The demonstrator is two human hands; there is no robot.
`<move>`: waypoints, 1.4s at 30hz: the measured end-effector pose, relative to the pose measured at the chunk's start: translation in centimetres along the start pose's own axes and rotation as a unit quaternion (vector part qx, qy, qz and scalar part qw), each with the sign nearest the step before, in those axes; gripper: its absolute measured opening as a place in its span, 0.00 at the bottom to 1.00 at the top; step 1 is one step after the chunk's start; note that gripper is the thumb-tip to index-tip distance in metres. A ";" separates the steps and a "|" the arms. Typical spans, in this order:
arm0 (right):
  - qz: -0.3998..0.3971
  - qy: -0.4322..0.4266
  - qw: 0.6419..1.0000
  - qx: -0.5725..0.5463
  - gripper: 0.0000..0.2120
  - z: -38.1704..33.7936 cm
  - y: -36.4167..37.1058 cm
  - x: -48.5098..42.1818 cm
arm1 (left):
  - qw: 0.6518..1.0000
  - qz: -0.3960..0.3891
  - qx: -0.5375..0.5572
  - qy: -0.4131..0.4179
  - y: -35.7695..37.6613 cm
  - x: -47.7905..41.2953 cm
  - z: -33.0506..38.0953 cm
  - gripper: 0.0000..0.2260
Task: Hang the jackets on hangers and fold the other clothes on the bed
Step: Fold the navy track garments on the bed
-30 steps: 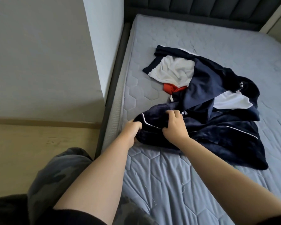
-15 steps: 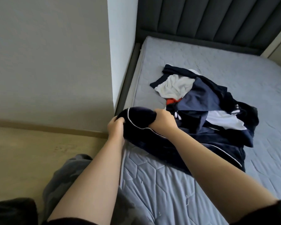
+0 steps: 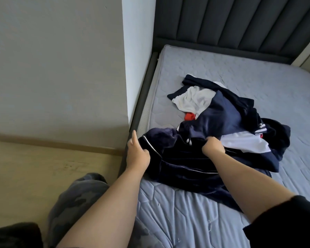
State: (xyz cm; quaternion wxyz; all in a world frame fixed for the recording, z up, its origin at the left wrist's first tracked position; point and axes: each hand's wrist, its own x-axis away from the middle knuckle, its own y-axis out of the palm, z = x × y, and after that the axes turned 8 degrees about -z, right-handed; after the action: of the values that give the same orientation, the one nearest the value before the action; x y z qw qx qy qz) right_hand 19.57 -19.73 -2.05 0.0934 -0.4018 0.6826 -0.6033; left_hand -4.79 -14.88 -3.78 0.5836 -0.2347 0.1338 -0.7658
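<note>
**A:** On the near left corner of the bed (image 3: 258, 77), what's happening with that dark velvety garment (image 3: 177, 163)?

**B:** It's lying right at the mattress edge and both hands are holding it. The left hand (image 3: 137, 155) is pinching the white-piped edge, with the index finger sticking out straight. The right hand (image 3: 213, 146) is bunching the fabric in curled fingers.

**A:** And the rest?

**B:** The pile (image 3: 222, 115) of navy and white clothes is sitting just behind it, touching it, with a red bit (image 3: 189, 116) peeking out.

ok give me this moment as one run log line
left hand: grips navy garment edge | right hand: grips its middle | clothes pile: on mattress | folding: not started
</note>
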 end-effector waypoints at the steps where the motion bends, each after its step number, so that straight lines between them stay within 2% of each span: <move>1: -0.004 -0.018 0.999 -0.044 0.17 -0.3 0.1 0.2 | 0.999 0.044 -0.007 0.017 -0.2 0.0 0.1 0.33; 4: 0.003 -0.093 0.987 -0.134 0.12 -3.6 0.1 1.9 | 0.990 0.130 -0.013 0.050 -1.1 -0.6 0.9 0.29; 5: 0.005 -0.134 0.979 -0.154 0.12 -5.3 0.0 2.9 | 0.991 0.122 0.007 0.046 -1.3 -0.8 1.2 0.26; 7: -0.001 -0.248 0.951 -0.185 0.09 -8.7 -0.4 5.5 | 0.988 0.050 0.148 -0.014 -1.7 -1.6 1.6 0.19; 8: -0.009 -0.304 0.931 -0.200 0.11 -10.2 -0.6 7.1 | 0.963 -0.003 0.262 -0.062 -2.1 -1.8 2.0 0.15; 9: -0.018 -0.357 0.911 -0.206 0.13 -11.3 -0.7 8.4 | 0.922 -0.056 0.367 -0.108 -2.7 -1.9 2.2 0.13; 10: -0.023 -0.396 0.895 -0.202 0.12 -12.2 -0.7 9.5 | 0.878 -0.093 0.448 -0.139 -3.2 -2.0 2.3 0.12; 11: -0.013 -0.421 0.888 -0.184 0.10 -12.6 -0.5 10.0 | 0.855 -0.116 0.481 -0.153 -3.6 -2.1 2.2 0.13; 13: 0.079 -0.431 0.894 -0.095 0.07 -12.3 -0.1 9.5 | 0.853 -0.119 0.482 -0.164 -4.0 -2.2 2.0 0.16; 15: 0.171 -0.395 0.902 0.016 0.06 -10.9 0.6 7.5 | 0.849 -0.135 0.483 -0.166 -4.0 -1.8 2.0 0.16; 17: 0.181 -0.328 0.925 0.057 0.12 -9.1 1.4 5.5 | 0.854 -0.181 0.460 -0.161 -3.5 -1.3 1.9 0.15; 19: 0.130 -0.246 0.960 -0.004 0.26 -7.6 2.3 3.9 | 0.873 -0.213 0.409 -0.157 -2.9 -0.9 1.6 0.14; 21: 0.042 -0.163 0.983 -0.078 0.42 -6.9 3.0 2.8 | 0.887 -0.220 0.377 -0.152 -2.5 -0.7 1.5 0.13; 22: -0.004 -0.137 0.985 -0.108 0.43 -6.8 3.3 2.3 | 0.891 -0.219 0.367 -0.151 -2.4 -0.6 1.4 0.13; 24: -0.079 -0.127 0.967 -0.205 0.32 -7.3 3.6 1.7 | 0.892 -0.218 0.366 -0.148 -2.3 -0.7 1.3 0.14; 26: -0.112 -0.124 0.938 -0.304 0.18 -8.5 3.9 1.9 | 0.891 -0.210 0.375 -0.145 -2.4 -0.8 1.2 0.14; 30: -0.102 -0.123 0.923 -0.350 0.07 -10.5 4.3 2.5 | 0.895 -0.159 0.387 -0.156 -3.4 -1.4 0.6 0.16; 32: -0.076 -0.104 0.936 -0.327 0.07 -10.6 4.5 2.6 | 0.895 -0.152 0.388 -0.160 -3.6 -1.7 0.3 0.17; 35: 0.008 -0.059 0.957 -0.285 0.11 -9.5 4.3 2.1 | 0.896 -0.167 0.378 -0.164 -2.9 -1.7 0.3 0.18; 38: 0.040 0.048 0.965 -0.256 0.17 -7.9 3.7 1.7 | 0.895 -0.199 0.361 -0.173 -1.5 -1.4 0.3 0.17; 42: 0.037 0.198 0.928 -0.315 0.19 -5.4 2.5 1.0 | 0.881 -0.236 0.374 -0.170 -0.7 -1.7 0.0 0.17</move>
State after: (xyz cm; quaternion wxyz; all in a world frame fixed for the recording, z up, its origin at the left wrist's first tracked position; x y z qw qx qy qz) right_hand 14.52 -16.44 -2.53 -0.1529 -0.2573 0.8562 -0.4211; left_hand -4.98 -13.02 -3.77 0.4439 -0.1502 -0.3227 -0.8223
